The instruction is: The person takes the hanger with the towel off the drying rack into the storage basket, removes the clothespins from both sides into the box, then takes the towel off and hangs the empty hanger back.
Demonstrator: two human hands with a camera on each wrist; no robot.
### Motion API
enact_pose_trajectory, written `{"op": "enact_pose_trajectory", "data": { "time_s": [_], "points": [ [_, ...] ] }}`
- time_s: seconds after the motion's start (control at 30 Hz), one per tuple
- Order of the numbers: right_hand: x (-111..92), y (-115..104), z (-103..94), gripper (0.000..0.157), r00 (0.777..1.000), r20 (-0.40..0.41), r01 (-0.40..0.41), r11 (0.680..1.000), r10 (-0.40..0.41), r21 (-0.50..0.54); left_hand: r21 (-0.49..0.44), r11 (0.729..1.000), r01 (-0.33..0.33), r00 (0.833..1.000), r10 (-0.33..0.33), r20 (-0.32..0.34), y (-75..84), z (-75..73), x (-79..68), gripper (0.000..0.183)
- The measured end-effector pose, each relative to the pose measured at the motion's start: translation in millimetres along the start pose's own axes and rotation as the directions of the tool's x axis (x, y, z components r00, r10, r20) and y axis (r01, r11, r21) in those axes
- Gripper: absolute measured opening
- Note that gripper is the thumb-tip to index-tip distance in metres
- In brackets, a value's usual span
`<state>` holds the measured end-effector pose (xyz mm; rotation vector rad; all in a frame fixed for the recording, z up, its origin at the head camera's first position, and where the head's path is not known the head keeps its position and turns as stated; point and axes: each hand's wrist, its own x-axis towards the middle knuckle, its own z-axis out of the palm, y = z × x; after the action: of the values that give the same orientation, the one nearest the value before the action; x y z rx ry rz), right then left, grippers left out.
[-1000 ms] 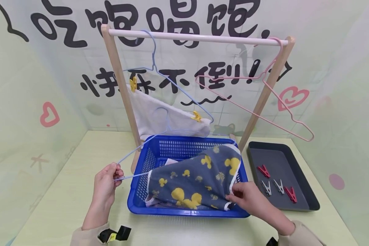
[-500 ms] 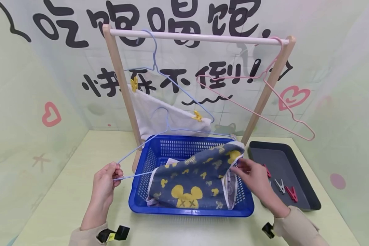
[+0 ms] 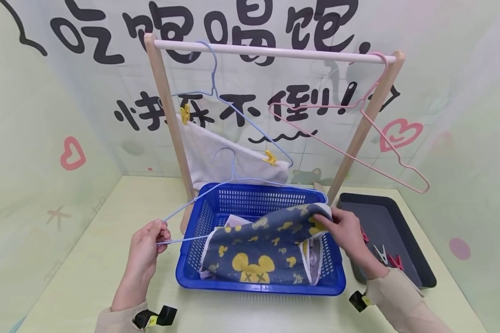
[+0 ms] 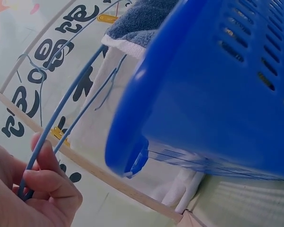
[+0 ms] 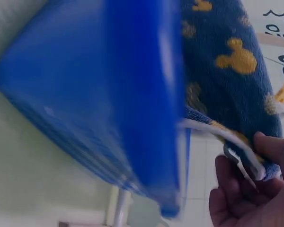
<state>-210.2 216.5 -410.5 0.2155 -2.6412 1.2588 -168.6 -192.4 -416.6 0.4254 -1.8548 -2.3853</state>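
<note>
My left hand (image 3: 147, 245) grips one end of a light blue clothes hanger (image 3: 233, 172), its wires running between thumb and curled fingers in the left wrist view. The hanger leans over a blue plastic basket (image 3: 258, 287). A dark blue towel (image 3: 271, 252) with yellow mouse-head shapes and white edging drapes over the hanger's lower bar, hiding part of it, and hangs into the basket. My right hand (image 3: 350, 233) pinches the towel's upper right corner near the hanger's other end; in the right wrist view the thumb lies on the cloth with fingers behind it.
Behind stands a wooden rack with a white rail (image 3: 275, 52). On it hang a pink hanger (image 3: 316, 136) and another blue hanger (image 3: 254, 125) bearing a white towel (image 3: 229, 162) held by yellow clips (image 3: 270, 157). A dark grey tray (image 3: 372, 200) holds red and grey clothespins (image 3: 396, 262).
My right hand has moved from the towel's lower right up to its upper right corner, lifting and folding the cloth there. The left hand keeps its grip on the hanger.
</note>
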Motion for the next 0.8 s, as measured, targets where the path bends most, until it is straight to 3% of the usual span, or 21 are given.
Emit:
{"op": "enact_pose_trajectory", "data": {
  "time_s": [0.17, 0.33, 0.53, 0.63, 0.8],
  "points": [
    [-16.5, -2.0, 8.4, 0.018, 0.980, 0.164, 0.118, 0.993, -0.113, -0.024, -0.021, 1.000, 0.002, 0.999, -0.003, -0.032, -0.6, 1.7, 1.2, 0.041],
    [-29.5, -3.7, 9.6, 0.014, 0.908, 0.373, 0.235, 0.968, -0.189, -0.083, -0.040, 0.999, 0.001, 0.998, -0.003, -0.059, -0.3, 2.2, 2.8, 0.041],
    [-37.8, -7.3, 5.5, 0.017, 0.829, 0.522, 0.311, 0.942, -0.202, -0.129, -0.049, 0.999, 0.004, 0.998, -0.007, -0.069, 0.3, 1.2, 3.5, 0.041],
    [-38.4, -9.2, 5.8, 0.014, 0.819, 0.537, 0.317, 0.939, -0.200, -0.134, -0.052, 0.999, 0.004, 0.998, -0.008, -0.061, 0.5, 0.5, 3.7, 0.041],
    [-35.8, -11.8, 11.7, 0.010, 0.845, 0.501, 0.321, 0.928, -0.189, -0.191, -0.029, 0.999, 0.014, 0.999, -0.015, -0.046, 0.3, -0.6, 3.0, 0.041]
  ]
}}
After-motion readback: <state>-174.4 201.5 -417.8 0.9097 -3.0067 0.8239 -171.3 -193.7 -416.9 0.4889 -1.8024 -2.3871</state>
